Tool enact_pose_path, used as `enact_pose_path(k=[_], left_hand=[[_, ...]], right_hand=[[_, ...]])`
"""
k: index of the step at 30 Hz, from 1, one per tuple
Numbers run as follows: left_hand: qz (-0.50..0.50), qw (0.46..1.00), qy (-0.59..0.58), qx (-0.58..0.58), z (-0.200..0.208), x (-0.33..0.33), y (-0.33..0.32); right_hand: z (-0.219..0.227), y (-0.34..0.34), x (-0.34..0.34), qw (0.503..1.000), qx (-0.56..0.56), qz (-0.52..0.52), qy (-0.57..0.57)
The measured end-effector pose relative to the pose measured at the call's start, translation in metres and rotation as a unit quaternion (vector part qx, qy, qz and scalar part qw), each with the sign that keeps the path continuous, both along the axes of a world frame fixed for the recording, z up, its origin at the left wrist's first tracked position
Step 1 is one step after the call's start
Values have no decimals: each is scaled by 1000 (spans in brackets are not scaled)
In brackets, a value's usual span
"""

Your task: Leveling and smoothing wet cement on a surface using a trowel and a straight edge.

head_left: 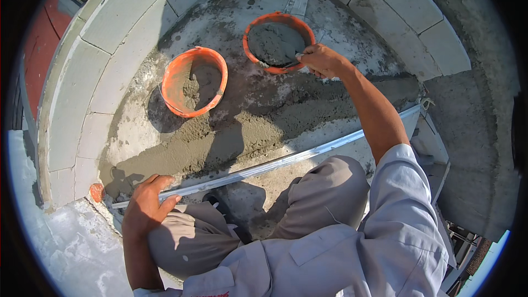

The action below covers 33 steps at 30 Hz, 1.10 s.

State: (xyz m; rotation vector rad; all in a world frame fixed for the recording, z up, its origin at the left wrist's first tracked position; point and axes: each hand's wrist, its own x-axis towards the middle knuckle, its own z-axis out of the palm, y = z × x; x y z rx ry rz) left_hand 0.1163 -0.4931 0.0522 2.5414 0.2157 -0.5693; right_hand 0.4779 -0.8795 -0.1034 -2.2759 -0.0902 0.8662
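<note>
My right grip (323,61): fingers curled at the near-right rim of the far orange, round bucket (278,17); cannot tell whether closed on a handle. Wet grey mortar (272,43) inside lies just left of it. My left grip (146,203), loosely open, is nearer the long silver metal bar (275,163); axis near-left to far-right.

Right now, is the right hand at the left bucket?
No, the right hand is at the rim of the right orange bucket, apart from the left bucket.
</note>
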Motion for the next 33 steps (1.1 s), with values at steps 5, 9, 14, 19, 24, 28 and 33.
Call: enact_pose_path(k=[5, 9, 14, 19, 24, 28, 33], left_hand=[[7, 1000, 19, -7, -7, 4, -2], [8, 998, -7, -58, -17, -2, 8], [5, 998, -11, -62, -22, 5, 7], [6, 999, 7, -50, -23, 14, 1], [4, 999, 3, -51, -28, 18, -3], [-9, 998, 9, -56, -26, 18, -2], [-28, 999, 11, -38, -33, 20, 3]], right_hand=[[16, -19, -14, 991, 80, -21, -105], [49, -48, -18, 986, 59, 32, -155], [56, -108, -52, 989, 83, 78, -91], [47, -157, -80, 994, -64, 85, 7], [-5, -208, -119, 876, -231, 213, -366], [-1, -211, -157, 914, -233, 43, -331], [-33, -223, -157, 862, -354, 20, -361]])
